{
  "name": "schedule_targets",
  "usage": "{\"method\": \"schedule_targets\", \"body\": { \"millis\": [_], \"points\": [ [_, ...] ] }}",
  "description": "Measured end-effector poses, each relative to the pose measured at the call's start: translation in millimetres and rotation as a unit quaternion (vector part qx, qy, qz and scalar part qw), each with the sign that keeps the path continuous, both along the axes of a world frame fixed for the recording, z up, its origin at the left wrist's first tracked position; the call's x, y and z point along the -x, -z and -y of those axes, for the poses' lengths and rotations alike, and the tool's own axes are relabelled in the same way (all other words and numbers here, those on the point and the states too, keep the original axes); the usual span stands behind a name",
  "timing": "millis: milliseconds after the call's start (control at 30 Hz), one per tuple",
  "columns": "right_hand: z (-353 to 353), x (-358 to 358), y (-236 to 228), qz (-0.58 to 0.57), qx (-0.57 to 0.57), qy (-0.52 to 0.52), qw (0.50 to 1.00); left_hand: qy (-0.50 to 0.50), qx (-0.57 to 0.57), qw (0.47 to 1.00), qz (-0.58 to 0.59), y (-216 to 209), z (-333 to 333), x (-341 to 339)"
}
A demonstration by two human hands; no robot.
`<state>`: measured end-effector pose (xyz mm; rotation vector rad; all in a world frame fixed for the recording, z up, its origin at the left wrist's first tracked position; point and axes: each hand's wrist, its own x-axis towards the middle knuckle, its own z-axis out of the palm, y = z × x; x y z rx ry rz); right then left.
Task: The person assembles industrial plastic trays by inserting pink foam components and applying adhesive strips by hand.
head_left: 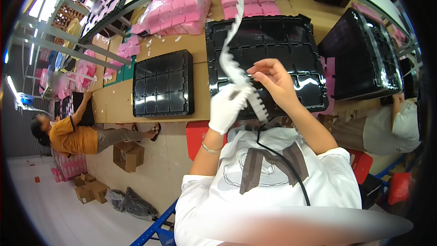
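Note:
My left hand (226,109), in a white glove, is closed round a long white strip (231,66) with a jagged edge. The strip runs up past the top of the view, and its lower end hangs down in front of my shirt. Just to the right, my bare right hand (274,81) is raised, fingers loosely bent and apart from the thumb, with nothing visible in it. It is close to the strip; whether it touches cannot be made out. Beneath both hands lies a large black plastic tray (268,41) with square compartments.
A smaller stack of black trays (164,82) stands left on the brown table (114,105), a tall stack (364,54) right. Bagged pink pieces (175,9) and more pink pieces (249,2) lie behind. One person (77,134) works far left, another (387,123) at right. A carton (128,155) sits on the floor.

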<state>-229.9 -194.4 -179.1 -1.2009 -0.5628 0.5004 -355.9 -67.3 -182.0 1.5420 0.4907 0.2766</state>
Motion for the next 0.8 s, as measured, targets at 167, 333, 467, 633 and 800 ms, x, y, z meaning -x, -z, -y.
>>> {"method": "schedule_targets", "body": {
  "millis": [167, 333, 467, 633, 800],
  "points": [
    [28, 15, 17, 0.135, 0.222, -0.152, 0.953, -0.161, 0.043, 0.982, 0.088, 0, -19, 11],
    [21, 26, 18, 0.083, 0.218, -0.160, 0.959, 0.003, 0.116, 0.993, -0.009, -1, -16, 23],
    [13, 32, 18, 0.260, 0.100, -0.073, 0.958, -0.098, 0.110, 0.989, -0.002, 6, -9, 31],
    [-4, 20, -6, 0.270, 0.034, -0.171, 0.947, -0.240, 0.072, 0.968, 0.009, 10, -28, 57],
    [-53, 0, 16, 0.295, 0.186, -0.327, 0.878, -0.242, 0.061, 0.968, -0.008, 20, -47, 84]
  ]
}}
